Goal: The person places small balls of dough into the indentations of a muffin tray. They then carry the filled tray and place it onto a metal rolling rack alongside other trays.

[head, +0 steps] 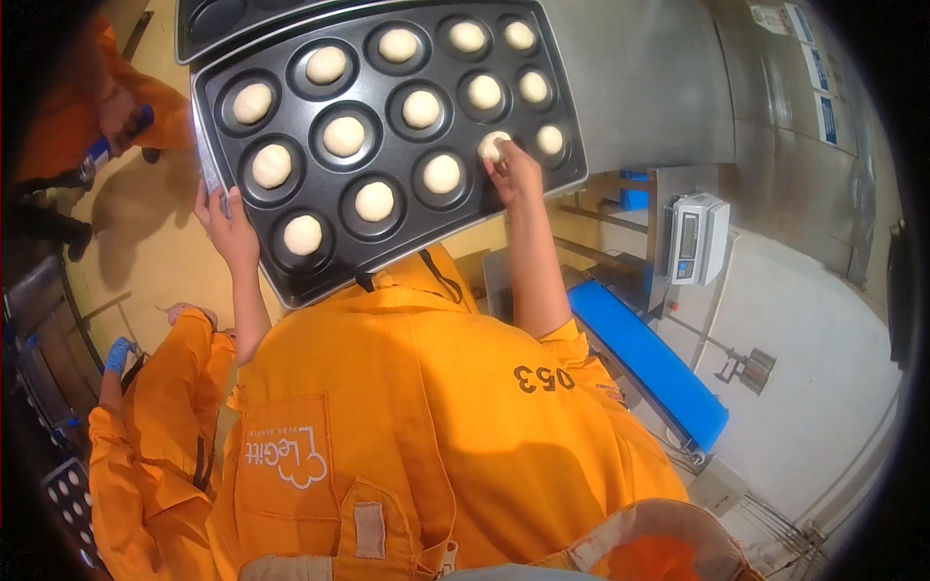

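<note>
A dark metal bun tray (378, 94) with round wells lies before me, its front edge close to my body. Pale dough balls sit in the wells, one in each that I can see. The fingers of my right hand (517, 173) close around a dough ball (495, 147) in the front row, second from the right. My left hand (231, 231) grips the tray's left rim near the front corner, thumb on top and fingers at the outer side. The tray's underside is hidden.
Behind it is another dark tray (218, 25). A steel surface (639, 87) lies to the right, with a digital scale (699, 238) and a blue conveyor belt (650, 363) nearer. People in orange clothing (156, 421) stand at left; one wears a blue glove (118, 354).
</note>
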Tool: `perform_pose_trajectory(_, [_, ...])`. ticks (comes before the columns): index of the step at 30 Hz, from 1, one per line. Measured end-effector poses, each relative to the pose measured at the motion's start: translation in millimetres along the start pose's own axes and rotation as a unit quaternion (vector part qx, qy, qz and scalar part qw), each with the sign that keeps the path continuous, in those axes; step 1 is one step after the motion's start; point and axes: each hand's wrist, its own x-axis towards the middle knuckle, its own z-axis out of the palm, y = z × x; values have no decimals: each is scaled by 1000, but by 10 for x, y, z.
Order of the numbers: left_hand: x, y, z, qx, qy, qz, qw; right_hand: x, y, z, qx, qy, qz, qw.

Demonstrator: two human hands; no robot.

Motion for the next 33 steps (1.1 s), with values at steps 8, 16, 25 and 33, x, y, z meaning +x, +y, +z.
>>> perform_pose_trajectory(8, [-27, -32, 10, -19, 1, -10, 1000, -240, -343, -484, -104, -112, -97, 984])
perform_pose_trajectory(16, [8, -27, 0, 36, -1, 19, 999, 315, -356, -553, -338, -231, -47, 911])
perform_pose_trajectory(25, [-4, -25, -5, 14, -1, 12, 1000, 176, -203, -498, -491, -84, -350, 793])
perform_pose_trajectory(33, [-13, -12, -4, -6, -14, -4, 1000, 115, -29, -697, -441, -18, -418, 794])
